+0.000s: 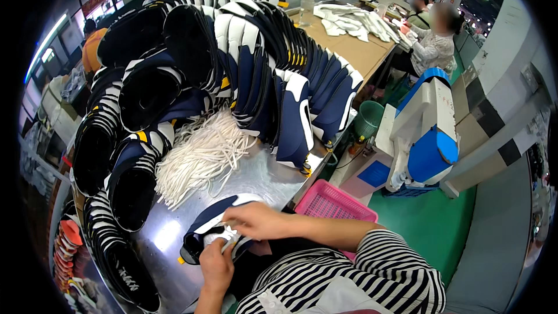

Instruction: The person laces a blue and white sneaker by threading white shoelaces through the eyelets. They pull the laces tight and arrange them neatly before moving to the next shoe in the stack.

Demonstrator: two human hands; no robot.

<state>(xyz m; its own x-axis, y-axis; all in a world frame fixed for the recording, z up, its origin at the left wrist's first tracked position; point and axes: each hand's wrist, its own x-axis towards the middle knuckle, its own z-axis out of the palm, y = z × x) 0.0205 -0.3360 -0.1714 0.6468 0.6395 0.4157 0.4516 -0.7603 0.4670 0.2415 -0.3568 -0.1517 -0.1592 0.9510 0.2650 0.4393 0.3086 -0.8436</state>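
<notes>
A navy and white shoe upper (208, 219) with a small yellow tab lies on the metal table at its near edge, right in front of me. My left hand (216, 268) is closed at the near side of its opening, its fingertips pinching the upper. Over the opening, my right hand (254, 221) is closed, with bent fingers close to the left fingertips. Something white shows between the two hands; whether it is a lace or the lining I cannot tell. Just beyond lies a loose heap of white shoelaces (203, 157).
Nested stacks of shoe uppers (293, 113) crowd the table's left and far sides. A pink basket (334, 202) sits right of the table, by a blue and white machine (427, 122). Farther off, a person (435, 49) sits beside white pieces (354, 20) on a brown tabletop.
</notes>
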